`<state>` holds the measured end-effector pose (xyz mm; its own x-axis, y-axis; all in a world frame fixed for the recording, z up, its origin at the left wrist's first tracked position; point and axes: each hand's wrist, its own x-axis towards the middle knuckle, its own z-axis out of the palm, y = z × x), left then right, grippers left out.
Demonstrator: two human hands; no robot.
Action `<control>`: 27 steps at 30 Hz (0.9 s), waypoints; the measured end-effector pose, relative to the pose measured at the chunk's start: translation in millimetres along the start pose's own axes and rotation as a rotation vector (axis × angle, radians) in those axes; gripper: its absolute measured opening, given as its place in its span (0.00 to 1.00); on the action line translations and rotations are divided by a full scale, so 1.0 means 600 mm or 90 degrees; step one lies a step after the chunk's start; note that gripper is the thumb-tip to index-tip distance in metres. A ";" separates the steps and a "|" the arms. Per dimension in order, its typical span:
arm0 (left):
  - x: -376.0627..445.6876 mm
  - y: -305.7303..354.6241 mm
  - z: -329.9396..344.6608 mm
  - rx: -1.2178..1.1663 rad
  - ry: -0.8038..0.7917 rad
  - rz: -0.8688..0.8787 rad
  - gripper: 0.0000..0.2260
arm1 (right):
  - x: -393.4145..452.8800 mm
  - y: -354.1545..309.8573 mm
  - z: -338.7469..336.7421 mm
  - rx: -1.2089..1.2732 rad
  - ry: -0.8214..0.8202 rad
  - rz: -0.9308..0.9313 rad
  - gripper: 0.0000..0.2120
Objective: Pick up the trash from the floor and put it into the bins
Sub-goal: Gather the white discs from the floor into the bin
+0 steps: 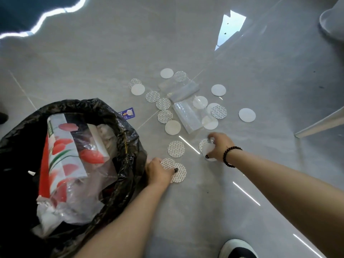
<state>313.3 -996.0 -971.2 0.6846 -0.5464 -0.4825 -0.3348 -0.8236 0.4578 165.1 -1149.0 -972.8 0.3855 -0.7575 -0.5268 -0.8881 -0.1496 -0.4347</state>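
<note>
— Fingers [211,135] of the right hand [220,146] are curled down over two overlapping round discs [204,146] on the floor [260,183], thumb at the near edge of the lower one, pinching at them. A dark bead bracelet [230,156] sits on that wrist.

— And the left hand [158,171]?

— It lies flat on another overlapping pair of printed discs [179,173], just beside the black bin bag [128,146]. Its fingers look pressed on the discs; whether it has truly gripped them I cannot tell.

— Where is the rest of the trash?

— One printed disc [176,149] lies alone between the two hands. Beyond them, more discs are scattered, some plain white [247,115], some printed [165,116], around and partly under two clear plastic bags [187,118]. A small purple wrapper [128,113] lies near the far rim of the bin bag.

— What is in the bag?

— A package with red tulips [61,155] printed on it, crumpled clear plastic [89,183] and some white paper.

— Anything else?

— A black-and-white shoe [237,248] at the bottom edge, and a white rail [320,123] and a pale rounded object [331,21] at the right edge.
</note>
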 end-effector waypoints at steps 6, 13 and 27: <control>-0.022 -0.026 0.012 -0.148 -0.027 -0.005 0.14 | -0.001 -0.003 0.012 -0.038 0.019 -0.009 0.24; -0.093 -0.033 -0.001 -0.388 -0.058 -0.065 0.07 | -0.078 0.003 -0.004 0.443 -0.037 0.037 0.09; -0.241 0.035 -0.110 -0.616 -0.003 0.026 0.11 | -0.239 -0.080 -0.026 0.532 -0.144 -0.172 0.04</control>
<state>250.1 -924.2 -842.9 0.6810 -0.5740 -0.4547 0.3217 -0.3233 0.8899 148.5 -1042.9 -865.1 0.6730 -0.6073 -0.4223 -0.3233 0.2720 -0.9064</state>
